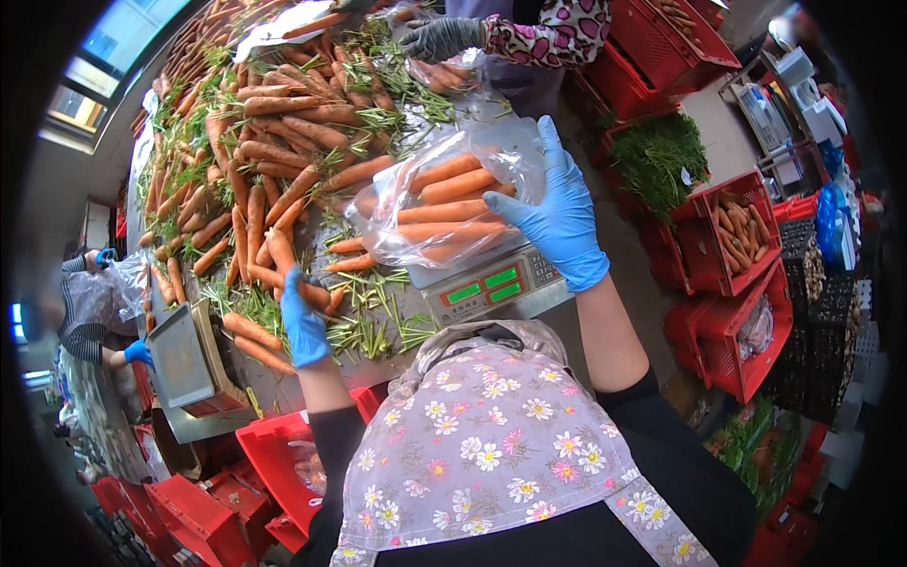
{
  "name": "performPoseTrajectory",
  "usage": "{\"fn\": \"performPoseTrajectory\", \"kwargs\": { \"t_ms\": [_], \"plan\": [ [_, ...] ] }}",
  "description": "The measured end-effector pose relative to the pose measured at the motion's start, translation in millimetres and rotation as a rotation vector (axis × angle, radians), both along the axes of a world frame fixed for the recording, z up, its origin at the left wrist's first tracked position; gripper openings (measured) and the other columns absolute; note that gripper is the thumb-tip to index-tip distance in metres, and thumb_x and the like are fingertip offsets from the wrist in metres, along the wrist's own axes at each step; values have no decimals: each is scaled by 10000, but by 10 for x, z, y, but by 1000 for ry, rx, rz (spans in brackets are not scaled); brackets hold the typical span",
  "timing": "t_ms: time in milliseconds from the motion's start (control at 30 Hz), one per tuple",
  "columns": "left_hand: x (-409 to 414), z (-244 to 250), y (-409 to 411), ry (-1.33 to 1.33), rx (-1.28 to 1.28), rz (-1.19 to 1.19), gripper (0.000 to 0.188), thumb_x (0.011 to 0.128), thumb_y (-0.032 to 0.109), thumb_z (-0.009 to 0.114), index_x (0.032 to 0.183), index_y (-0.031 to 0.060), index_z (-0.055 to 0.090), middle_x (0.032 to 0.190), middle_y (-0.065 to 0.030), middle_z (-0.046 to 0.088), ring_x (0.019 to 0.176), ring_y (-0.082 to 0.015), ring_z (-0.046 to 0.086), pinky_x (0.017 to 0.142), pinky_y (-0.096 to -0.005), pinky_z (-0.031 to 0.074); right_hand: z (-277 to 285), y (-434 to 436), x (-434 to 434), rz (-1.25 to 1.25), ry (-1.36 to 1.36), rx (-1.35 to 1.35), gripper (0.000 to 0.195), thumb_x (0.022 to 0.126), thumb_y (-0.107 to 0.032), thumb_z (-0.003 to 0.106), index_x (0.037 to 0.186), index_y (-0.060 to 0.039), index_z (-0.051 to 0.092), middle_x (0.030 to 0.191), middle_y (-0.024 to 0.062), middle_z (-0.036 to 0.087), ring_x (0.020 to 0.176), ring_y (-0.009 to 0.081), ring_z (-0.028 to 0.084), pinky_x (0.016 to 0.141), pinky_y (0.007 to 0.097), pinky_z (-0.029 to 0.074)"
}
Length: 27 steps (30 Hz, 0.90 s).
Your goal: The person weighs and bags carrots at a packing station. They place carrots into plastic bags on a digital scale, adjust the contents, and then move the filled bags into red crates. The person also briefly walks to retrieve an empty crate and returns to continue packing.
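A clear plastic bag of carrots lies on the weighing pan of a digital scale with a lit green display. My right hand, in a blue glove, is spread at the bag's right side, thumb near the carrots and fingers apart. My left hand, also gloved in blue, is at the near edge of the carrot pile, against a carrot that points up from it. The fingers are partly hidden, so the hold is unclear. Cut green stems lie between my left hand and the scale.
Across the table, a co-worker's grey-gloved hand is over another bag of carrots. Another person's blue-gloved hand is beside a second scale at the left. Red crates stand at the right, and more red crates at the lower left.
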<state>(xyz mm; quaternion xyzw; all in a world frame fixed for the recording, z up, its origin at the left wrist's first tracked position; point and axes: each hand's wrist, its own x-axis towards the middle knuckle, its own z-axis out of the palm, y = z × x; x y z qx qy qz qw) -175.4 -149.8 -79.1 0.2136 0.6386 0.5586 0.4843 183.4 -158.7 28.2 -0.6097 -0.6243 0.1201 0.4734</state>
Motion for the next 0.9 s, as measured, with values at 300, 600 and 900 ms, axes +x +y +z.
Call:
{"fn": "performPoseTrajectory", "kwargs": {
  "t_ms": [300,600,900],
  "plan": [
    [909,1395,237,-140,963,-184,275,903,193,539,1125,49,463,951,-47,540,893,-159,528,911,-382,429,-98,252,62,186,900,-233,176,898,-47,495,1032,-18,604,865,28,646,628,31,503,578,178,431],
    [1812,312,541,1228,592,-924,412,718,7,598,1127,39,567,936,-166,578,873,-343,558,781,-395,456,116,196,59,157,948,-59,216,906,-31,467,1100,-14,560,1016,37,619,689,26,504,597,162,421],
    [1253,1400,-86,974,667,-374,274,798,-4,589,1069,27,614,1023,-135,630,940,-261,587,855,-321,441,74,-100,486,-153,663,132,426,897,-230,576,1226,0,433,1012,61,550,910,107,510,853,256,420]
  ]
}}
